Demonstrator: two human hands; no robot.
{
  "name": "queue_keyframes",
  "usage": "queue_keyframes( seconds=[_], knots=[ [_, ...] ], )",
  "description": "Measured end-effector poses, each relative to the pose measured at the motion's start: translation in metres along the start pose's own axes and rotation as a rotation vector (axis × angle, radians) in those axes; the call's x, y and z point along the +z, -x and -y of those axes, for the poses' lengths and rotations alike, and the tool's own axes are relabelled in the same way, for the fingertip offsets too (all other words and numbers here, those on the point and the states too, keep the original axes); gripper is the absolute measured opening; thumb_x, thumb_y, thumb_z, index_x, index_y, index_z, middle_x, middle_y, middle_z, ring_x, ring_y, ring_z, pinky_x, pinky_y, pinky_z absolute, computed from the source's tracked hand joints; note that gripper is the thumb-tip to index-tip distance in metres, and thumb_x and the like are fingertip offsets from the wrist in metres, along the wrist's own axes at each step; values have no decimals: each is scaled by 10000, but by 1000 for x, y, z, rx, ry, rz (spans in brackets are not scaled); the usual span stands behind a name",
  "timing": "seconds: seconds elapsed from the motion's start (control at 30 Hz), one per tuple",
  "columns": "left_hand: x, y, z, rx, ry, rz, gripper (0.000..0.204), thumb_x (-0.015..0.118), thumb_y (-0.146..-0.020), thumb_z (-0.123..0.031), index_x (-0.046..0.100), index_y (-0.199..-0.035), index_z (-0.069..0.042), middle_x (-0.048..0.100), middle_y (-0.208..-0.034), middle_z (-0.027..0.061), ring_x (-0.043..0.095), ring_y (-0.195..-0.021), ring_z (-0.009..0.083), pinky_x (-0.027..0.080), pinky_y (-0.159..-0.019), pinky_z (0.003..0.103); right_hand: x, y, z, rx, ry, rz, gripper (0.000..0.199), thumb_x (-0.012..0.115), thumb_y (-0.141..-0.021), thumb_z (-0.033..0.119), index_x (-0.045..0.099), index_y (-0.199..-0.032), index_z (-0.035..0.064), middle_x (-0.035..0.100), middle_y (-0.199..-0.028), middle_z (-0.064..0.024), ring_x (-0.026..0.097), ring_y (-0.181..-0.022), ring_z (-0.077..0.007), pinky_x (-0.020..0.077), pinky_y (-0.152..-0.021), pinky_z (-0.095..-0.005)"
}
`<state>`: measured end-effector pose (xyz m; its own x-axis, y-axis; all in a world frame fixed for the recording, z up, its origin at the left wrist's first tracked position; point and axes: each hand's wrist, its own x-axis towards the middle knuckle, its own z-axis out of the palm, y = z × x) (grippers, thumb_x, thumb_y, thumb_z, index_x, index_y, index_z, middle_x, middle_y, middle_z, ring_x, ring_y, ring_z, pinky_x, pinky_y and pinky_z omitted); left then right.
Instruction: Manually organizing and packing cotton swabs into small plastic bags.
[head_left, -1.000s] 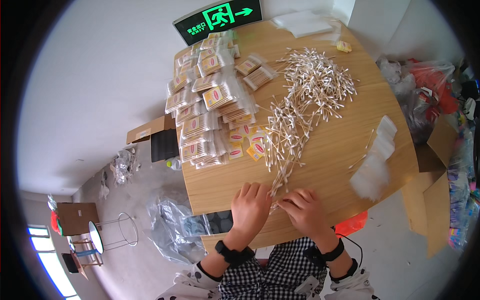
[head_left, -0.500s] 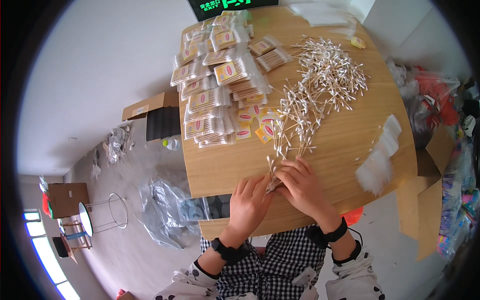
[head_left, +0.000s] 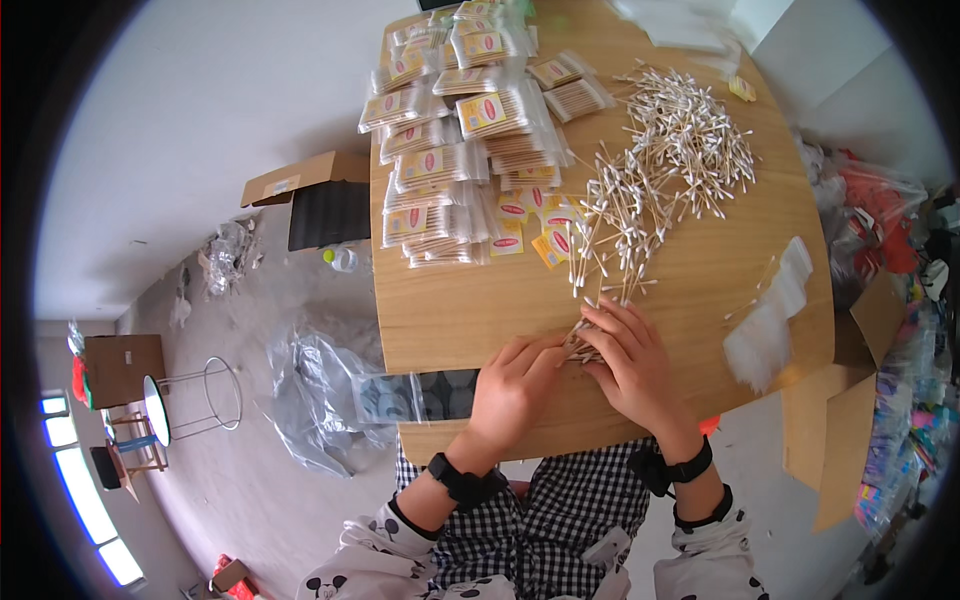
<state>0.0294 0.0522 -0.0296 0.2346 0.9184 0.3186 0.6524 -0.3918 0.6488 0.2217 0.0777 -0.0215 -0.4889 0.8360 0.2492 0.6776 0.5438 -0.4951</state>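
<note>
Between my two hands, near the front of the wooden table, is a small bunch of cotton swabs with wooden sticks. My left hand has its fingers closed around the bunch's left end. From the other side, my right hand grips the bunch with bent fingers and thumb. Much of the bunch is hidden behind the fingers. Just beyond my hands begins a large loose heap of cotton swabs, white-tipped and pointing every way, trailing toward me.
Stacked packs of swabs in clear bags fill the table's left side. Yellow cards lie beside them. Clear plastic bags lie at the right. An open cardboard box stands right of the table; a plastic sheet covers floor on the left.
Both hands have shifted slightly right and away from me with the swabs. The swab tips that stuck up between them now sit lower, more covered by my fingers. The whole view has shifted slightly.
</note>
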Motion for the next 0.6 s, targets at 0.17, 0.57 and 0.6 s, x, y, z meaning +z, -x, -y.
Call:
queue_keyframes(
  seconds=[0.17, 0.57, 0.6],
  knots=[
    [-10, 5, 10, 23, -9, 14, 251, 704, -734, 30, 678, -974, -38, 703, -1034, 75, 654, -930, 266, 550, -779, 372, -6, -8, 4, 1, -36, 73, 532, 743, -785, 118, 555, -1281, 89, 547, -1365, -52, 447, -1339, -258, 344, -1138, -467],
    [-30, 13, 25, 38, -46, 22, 216, 705, -743, 41, 683, -947, -27, 717, -1002, 90, 667, -883, 270, 550, -767, 368, -6, 7, -30, -4, 53, -140, 160, 724, -743, 36, 667, -890, 60, 623, -865, -33, 595, -891, -241, 451, -838, -397],
    [-33, 13, 24, 32, -50, 25, 205, 707, -742, 42, 679, -934, -25, 718, -1002, 90, 668, -886, 270, 550, -765, 367, -9, 7, -33, -1, 51, -138, 160, 724, -743, 36, 667, -890, 60, 623, -865, -33, 595, -891, -241, 451, -838, -397]
  ],
)
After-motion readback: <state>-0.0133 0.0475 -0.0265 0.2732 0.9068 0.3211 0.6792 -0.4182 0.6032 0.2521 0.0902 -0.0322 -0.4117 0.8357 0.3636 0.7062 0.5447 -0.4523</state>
